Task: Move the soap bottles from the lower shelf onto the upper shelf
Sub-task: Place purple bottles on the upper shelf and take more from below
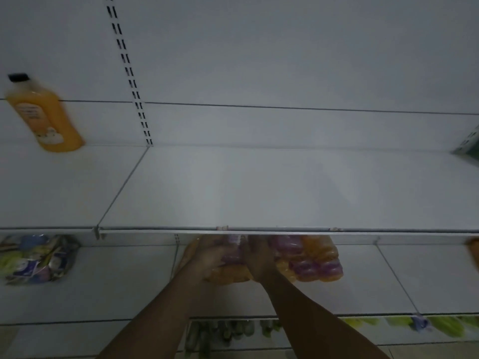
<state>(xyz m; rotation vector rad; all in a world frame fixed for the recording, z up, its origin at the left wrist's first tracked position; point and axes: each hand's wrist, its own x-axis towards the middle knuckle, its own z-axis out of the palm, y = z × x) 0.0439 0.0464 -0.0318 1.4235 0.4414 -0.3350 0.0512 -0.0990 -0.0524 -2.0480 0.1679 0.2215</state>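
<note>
From my remote feed I see both hands under the front edge of the upper shelf [259, 190], the left hand [210, 257] and right hand [259, 260] clasping the near-left end of a cluster of purple-and-orange soap bottles [308, 263]; the blur hides the fingertips. The cluster sits on the lower shelf [363, 281], towards its back. One orange bottle [46, 120] stands on the upper shelf at far left, and a bag of packets [36, 257] lies on the lower shelf at left.

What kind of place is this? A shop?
Probably a shop. A slotted rail runs up the white back wall, an orange soap bottle stands on the upper shelf, and bundles of bottles sit on the lower shelf.
</note>
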